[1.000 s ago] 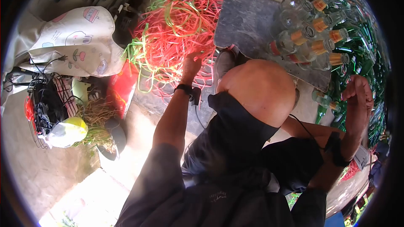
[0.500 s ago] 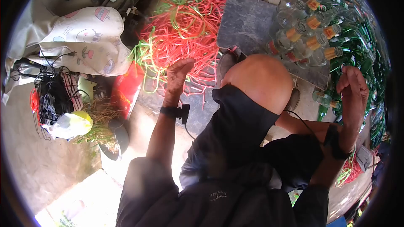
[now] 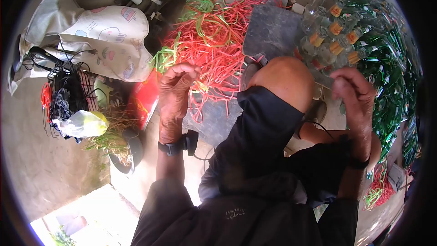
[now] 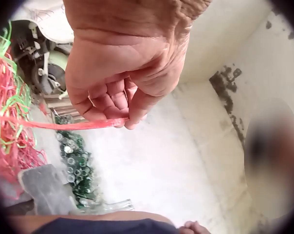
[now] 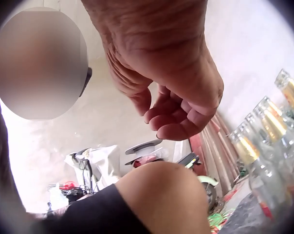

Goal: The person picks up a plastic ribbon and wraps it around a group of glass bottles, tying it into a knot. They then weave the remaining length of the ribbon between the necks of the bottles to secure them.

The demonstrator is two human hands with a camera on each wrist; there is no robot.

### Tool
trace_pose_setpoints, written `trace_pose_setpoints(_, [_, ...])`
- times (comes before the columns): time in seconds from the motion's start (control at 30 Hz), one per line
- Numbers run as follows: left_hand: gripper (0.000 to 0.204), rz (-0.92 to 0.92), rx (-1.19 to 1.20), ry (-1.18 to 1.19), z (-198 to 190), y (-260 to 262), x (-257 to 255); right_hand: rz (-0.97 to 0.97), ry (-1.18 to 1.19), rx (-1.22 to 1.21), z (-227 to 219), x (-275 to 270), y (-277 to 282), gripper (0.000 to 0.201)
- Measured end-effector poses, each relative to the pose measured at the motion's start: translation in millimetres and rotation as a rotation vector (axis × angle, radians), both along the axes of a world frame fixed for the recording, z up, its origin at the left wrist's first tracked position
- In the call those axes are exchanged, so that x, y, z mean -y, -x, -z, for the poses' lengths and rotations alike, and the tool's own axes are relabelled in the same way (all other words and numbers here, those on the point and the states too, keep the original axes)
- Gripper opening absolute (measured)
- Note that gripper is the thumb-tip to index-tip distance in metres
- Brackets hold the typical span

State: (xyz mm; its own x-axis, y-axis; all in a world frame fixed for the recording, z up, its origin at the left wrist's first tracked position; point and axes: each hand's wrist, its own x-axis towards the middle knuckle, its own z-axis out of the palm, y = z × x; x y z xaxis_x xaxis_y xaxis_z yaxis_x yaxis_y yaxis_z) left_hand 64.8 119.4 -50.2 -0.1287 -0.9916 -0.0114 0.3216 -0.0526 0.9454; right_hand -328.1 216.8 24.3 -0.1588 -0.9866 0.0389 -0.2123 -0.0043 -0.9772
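Observation:
My left hand [image 3: 175,86] is raised at the near left side of a tangled heap [image 3: 218,48] of red and green plastic strips. In the left wrist view, its thumb and fingertips pinch the end of a flat red strip [image 4: 71,126], which stretches back toward the heap. My right hand [image 3: 357,98] hovers right of the bare knee, near the bottles. Its fingers curl loosely with nothing between them, as the right wrist view shows.
Clear glass bottles [image 3: 334,29] with gold neck labels stand on a dark board [image 3: 271,29]. Many green bottles [image 3: 387,73] lie beyond them at right. To the left are a patterned cover [image 3: 109,41], a red bag [image 3: 144,98] and a wire basket [image 3: 68,89]. A smaller strip bundle [image 3: 380,189] lies lower right.
My left hand has come out of the heap, moving left and toward my body with a red strip. My right hand has shifted left, away from the green bottles.

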Motion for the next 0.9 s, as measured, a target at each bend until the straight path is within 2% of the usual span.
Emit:
trace_pose_setpoints(0.07, [0.014,0.060,0.002,0.098,-25,8,-5,-0.135,-0.019,-0.014,-9,-2,-22,0.021])
trace_pose_setpoints(0.2, [0.012,0.092,0.037,0.239,-78,38,-20,-0.182,0.117,0.065,-23,4,-78,0.032])
trace_pose_setpoints(0.3, [0.012,0.162,0.031,0.338,-111,63,-31,-0.388,0.088,0.014,-29,15,-107,0.048])
trace_pose_setpoints(0.4, [0.012,0.223,0.039,0.387,-136,79,-42,-0.371,0.180,0.132,-13,27,-137,0.034])
trace_pose_setpoints(0.43, [0.012,0.237,0.031,0.483,-143,85,-42,-0.462,0.254,0.198,-5,31,-141,0.030])
trace_pose_setpoints(0.47, [0.014,0.273,0.052,0.546,-142,83,-40,-0.554,0.326,0.264,0,32,-145,0.026])
trace_pose_setpoints(0.5, [0.016,0.309,0.070,0.611,-142,81,-38,-0.461,0.337,0.351,-2,33,-153,0.020])
trace_pose_setpoints(0.53, [0.019,0.344,0.086,0.675,-142,79,-35,-0.465,0.337,0.351,-8,33,-152,0.020])
trace_pose_setpoints(0.6, [0.040,0.271,-0.042,0.540,-130,84,-30,-0.348,0.146,0.303,-33,33,-139,0.021])
trace_pose_setpoints(0.63, [0.052,0.242,-0.072,0.504,-121,85,-24,-0.325,0.081,0.223,-43,32,-129,0.029])
trace_pose_setpoints(0.67, [0.044,0.226,-0.055,0.422,-111,89,-26,-0.281,0.126,0.348,-54,31,-126,0.030])
trace_pose_setpoints(0.73, [0.043,0.331,0.108,0.336,-77,78,-26,-0.274,0.269,0.322,-65,32,-109,0.040])
trace_pose_setpoints(0.77, [0.037,0.386,0.138,0.256,-64,75,-28,-0.272,0.269,0.317,-68,35,-96,0.040])
trace_pose_setpoints(0.83, [0.030,0.436,0.165,0.173,-38,66,-30,-0.529,0.440,0.488,-70,38,-67,0.046])
trace_pose_setpoints(0.87, [0.024,0.433,0.254,0.155,-25,58,-29,-0.531,0.437,0.486,-76,30,-53,0.046])
trace_pose_setpoints(0.9, [0.018,0.431,0.344,0.137,-15,50,-27,-0.372,0.459,0.413,-84,18,-38,0.050])
